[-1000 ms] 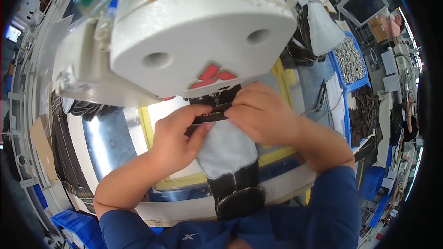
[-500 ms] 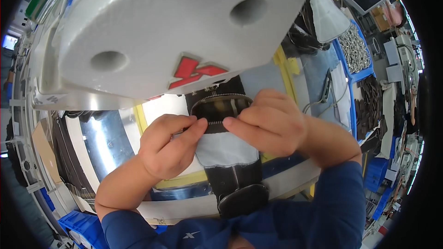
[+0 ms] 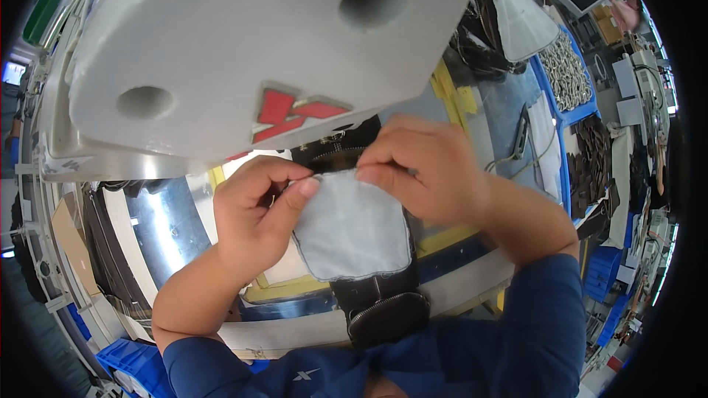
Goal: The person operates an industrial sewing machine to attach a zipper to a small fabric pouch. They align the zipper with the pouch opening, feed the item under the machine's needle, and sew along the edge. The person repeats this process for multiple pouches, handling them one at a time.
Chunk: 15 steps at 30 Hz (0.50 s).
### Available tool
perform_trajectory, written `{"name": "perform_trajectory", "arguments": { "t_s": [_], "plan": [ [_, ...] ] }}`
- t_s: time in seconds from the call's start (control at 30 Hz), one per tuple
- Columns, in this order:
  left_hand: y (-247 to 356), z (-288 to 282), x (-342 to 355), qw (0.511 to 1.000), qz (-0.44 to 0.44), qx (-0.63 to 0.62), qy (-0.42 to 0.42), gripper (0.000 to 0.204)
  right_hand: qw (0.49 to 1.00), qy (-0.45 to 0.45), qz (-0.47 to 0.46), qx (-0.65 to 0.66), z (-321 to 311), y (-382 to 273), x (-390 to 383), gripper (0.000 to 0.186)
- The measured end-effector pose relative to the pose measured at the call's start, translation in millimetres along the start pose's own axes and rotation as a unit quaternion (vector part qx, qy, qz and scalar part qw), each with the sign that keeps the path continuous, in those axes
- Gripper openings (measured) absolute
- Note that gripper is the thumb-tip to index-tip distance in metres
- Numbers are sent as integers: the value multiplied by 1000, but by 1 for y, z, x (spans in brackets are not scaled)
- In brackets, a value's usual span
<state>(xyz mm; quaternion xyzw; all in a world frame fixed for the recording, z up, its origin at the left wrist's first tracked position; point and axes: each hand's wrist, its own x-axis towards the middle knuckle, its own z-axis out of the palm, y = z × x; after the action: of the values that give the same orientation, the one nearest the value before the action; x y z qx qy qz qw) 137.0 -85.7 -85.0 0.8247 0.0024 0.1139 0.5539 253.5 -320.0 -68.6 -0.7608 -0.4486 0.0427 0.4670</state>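
Observation:
My left hand point(image 3: 258, 217) pinches the upper left corner of a light grey pocket-shaped cloth point(image 3: 354, 228) between thumb and fingers. At the upper right corner, my right hand point(image 3: 431, 166) grips the same cloth. It lies spread over a strip of black fabric point(image 3: 380, 287) with zips, which reaches down to the table's near edge. A curved zip point(image 3: 339, 153) shows just beyond my fingers, partly hidden by them. Lower down, a rounded black part point(image 3: 391, 317) with a zip along its edge hangs near my body. The fingertips are partly covered by cloth.
A white sewing machine head point(image 3: 243, 44) looms over the work. Right of it stands a blue bin point(image 3: 546, 81) of metal pieces point(image 3: 566, 74), with dark strips point(image 3: 590, 169) nearer. Small snips point(image 3: 522, 136) lie on the table. Another grey cloth piece point(image 3: 520, 15) rests far right.
The grey cloth has been drawn up over the zip opening, covering most of it. Both hands have shifted slightly away from my body, now holding the cloth's top edge.

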Motion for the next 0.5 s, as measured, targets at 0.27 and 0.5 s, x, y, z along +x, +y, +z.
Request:
{"name": "perform_trajectory", "arguments": {
  "t_s": [0.27,0.5],
  "plan": [
    [-11,13,-2,993,-112,-19,26,15,997,-7,53,-60,14,12,0,14],
    [-6,11,12,974,-203,97,-6,21,992,-7,84,-96,24,17,4,18]
  ]
}}
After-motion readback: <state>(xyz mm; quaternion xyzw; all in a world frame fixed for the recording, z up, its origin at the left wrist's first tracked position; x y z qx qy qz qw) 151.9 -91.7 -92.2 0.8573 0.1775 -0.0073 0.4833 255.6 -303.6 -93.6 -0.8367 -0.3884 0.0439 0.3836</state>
